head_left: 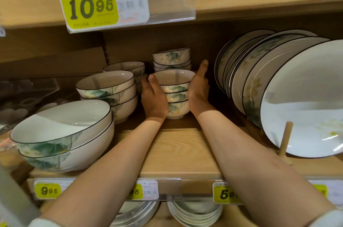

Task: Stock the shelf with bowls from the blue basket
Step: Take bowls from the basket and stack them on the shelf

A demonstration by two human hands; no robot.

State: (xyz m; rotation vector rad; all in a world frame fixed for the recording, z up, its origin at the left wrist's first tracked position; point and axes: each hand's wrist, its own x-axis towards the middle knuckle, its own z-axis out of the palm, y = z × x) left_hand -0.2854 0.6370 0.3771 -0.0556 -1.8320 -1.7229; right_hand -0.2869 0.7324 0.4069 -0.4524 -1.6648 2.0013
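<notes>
A stack of three small white bowls (175, 91) with black rims and green leaf prints stands on the wooden shelf (178, 150), deep in the middle. My left hand (153, 97) holds its left side, thumb at the top rim. My right hand (199, 87) lies against its right side with fingers stretched toward the back. Behind it stands another stack of the same small bowls (171, 58). The blue basket is out of view.
Medium bowls (107, 87) are stacked left of my left hand, with two large bowls (61, 134) nearer the front left. Plates (269, 85) stand upright in a wooden rack with a peg (285, 139) on the right. An upper shelf with a price tag (104, 2) hangs overhead.
</notes>
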